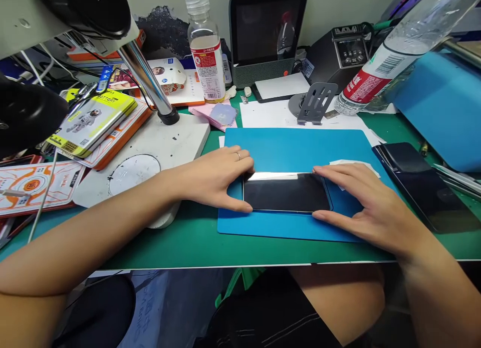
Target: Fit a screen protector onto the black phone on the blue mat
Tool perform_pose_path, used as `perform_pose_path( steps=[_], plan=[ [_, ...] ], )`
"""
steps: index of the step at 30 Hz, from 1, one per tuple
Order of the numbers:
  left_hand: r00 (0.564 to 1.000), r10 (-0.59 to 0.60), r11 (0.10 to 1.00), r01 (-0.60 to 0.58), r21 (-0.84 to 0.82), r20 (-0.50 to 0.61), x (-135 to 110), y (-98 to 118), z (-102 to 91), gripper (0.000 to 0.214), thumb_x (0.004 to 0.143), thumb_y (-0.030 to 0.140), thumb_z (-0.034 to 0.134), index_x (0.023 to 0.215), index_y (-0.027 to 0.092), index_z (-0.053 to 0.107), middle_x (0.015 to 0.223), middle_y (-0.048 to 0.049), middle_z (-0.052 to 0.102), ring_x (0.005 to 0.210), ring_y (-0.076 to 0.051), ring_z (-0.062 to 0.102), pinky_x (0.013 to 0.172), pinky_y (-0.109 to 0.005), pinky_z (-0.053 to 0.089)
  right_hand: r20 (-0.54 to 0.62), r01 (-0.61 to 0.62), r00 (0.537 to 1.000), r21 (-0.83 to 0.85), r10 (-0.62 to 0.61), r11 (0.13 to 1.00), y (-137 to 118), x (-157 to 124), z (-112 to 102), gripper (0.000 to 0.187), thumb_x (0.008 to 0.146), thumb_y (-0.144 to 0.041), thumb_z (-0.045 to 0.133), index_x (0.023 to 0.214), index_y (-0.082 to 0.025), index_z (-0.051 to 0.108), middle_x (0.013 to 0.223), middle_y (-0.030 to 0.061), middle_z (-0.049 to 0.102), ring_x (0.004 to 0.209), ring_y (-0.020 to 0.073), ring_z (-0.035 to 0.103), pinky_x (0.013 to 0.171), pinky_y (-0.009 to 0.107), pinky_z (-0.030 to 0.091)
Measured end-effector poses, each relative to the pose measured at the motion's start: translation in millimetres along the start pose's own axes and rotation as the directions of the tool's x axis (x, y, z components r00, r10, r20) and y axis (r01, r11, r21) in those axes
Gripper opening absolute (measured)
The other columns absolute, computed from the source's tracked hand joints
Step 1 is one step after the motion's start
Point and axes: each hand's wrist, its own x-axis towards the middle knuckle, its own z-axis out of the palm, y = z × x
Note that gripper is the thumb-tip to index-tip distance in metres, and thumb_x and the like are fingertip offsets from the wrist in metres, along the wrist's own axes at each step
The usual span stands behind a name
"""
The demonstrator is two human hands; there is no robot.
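A black-screened smartphone [287, 193] lies flat and sideways on a blue mat [293, 150], with a bright reflection along its far edge. My left hand [214, 177] grips its left end, thumb at the near edge and fingers at the far edge, a ring on one finger. My right hand [370, 205] holds the right end the same way, thumb near and fingertips far. A thin clear edge shows at the phone's right end; I cannot tell whether it is a film or glass. Partly under my right hand is a white tissue or paper [355, 164].
Right of the mat lies a dark glossy panel [424, 187]. A metal stand [317, 103] sits behind the mat, near a leaning water bottle [379, 74]. Another bottle [206, 57] and a tablet-like display [267, 29] stand at the back. The microscope base [180, 137] and stacked boxes [93, 120] occupy the left.
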Motion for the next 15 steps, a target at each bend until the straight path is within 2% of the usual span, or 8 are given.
perform_pose_path(
  steps=[8, 15],
  plan=[
    [0.999, 0.032, 0.999, -0.031, 0.04, -0.035, 1.6, -2.8, 1.5, 0.055, 0.084, 0.069, 0.068, 0.103, 0.017, 0.062, 0.094, -0.0064, 0.059, 0.088, -0.025, 0.053, 0.079, -0.035, 0.041, -0.007, -0.018, 1.0, -0.012, 0.017, 1.0, 3.9, -3.0, 0.5, 0.069, 0.09, -0.053, 0.067, 0.153, -0.038, 0.043, 0.14, 0.0078, 0.061, 0.127, 0.0373, 0.059, 0.104, 0.059, 0.052],
    [0.998, 0.031, 0.998, -0.028, 0.051, -0.057, 0.6, -5.6, 1.1, 0.056, 0.081, 0.071, 0.07, 0.097, 0.018, 0.063, 0.092, -0.0059, 0.059, 0.086, -0.024, 0.052, 0.076, -0.034, 0.039, -0.004, 0.008, 1.0, -0.035, -0.008, 0.999, 6.2, -1.9, 3.2, 0.067, 0.091, -0.054, 0.064, 0.152, -0.035, 0.044, 0.141, 0.0106, 0.063, 0.126, 0.0404, 0.061, 0.102, 0.064, 0.052]
  ],
)
